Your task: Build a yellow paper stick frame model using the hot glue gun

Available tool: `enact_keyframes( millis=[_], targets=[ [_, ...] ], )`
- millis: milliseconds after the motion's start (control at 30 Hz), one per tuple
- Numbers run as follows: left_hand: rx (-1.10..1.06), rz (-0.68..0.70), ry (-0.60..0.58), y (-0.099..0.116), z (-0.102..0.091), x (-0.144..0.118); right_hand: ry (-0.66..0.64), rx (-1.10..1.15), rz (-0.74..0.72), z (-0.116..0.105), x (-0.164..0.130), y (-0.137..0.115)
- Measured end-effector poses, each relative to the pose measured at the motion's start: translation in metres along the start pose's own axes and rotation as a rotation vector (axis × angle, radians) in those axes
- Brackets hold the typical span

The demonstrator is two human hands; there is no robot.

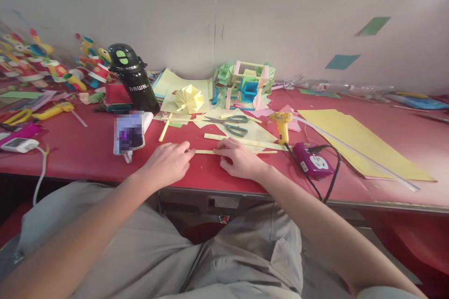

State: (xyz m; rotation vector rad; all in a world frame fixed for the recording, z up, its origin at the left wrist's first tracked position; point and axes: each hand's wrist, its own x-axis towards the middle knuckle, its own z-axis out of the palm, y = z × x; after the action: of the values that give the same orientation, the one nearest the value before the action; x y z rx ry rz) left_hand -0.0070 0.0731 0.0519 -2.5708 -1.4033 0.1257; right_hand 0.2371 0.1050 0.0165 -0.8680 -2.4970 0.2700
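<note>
Both my hands rest at the front of the red table, on a thin pale yellow paper strip [204, 152] lying crosswise. My left hand [170, 161] pinches its left end with curled fingers. My right hand [238, 158] grips it farther right, and the strip's tail shows beyond that hand. Just behind lies a wider yellow paper strip [259, 143]. Scissors [229, 124] with dark green handles lie on paper scraps past my hands. A rolled yellow paper stick [165, 127] lies beyond my left hand, near a folded yellow paper ball [190, 99].
A black bottle [135, 79] and a phone on a stand [129, 133] stand to the left. On the right are a yellow glue gun [282, 126], a purple power socket [313, 161] with a cable, and yellow sheets [361, 142]. A paper lantern-like frame [247, 85] stands behind.
</note>
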Motion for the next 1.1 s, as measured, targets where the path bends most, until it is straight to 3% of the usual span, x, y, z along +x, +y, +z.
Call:
enact_keyframes(
  millis=[367, 733, 1100],
  targets=[
    [-0.004, -0.073, 0.119, 0.036, 0.008, -0.011, 0.004, -0.064, 0.046, 0.003, 0.000, -0.004],
    [-0.107, -0.024, 0.145, 0.044, 0.014, -0.004, 0.045, 0.014, 0.050, 0.005, 0.000, 0.001],
    [-0.071, -0.058, 0.156, 0.047, 0.013, -0.007, -0.012, 0.165, 0.051, -0.002, -0.011, 0.013]
  ],
)
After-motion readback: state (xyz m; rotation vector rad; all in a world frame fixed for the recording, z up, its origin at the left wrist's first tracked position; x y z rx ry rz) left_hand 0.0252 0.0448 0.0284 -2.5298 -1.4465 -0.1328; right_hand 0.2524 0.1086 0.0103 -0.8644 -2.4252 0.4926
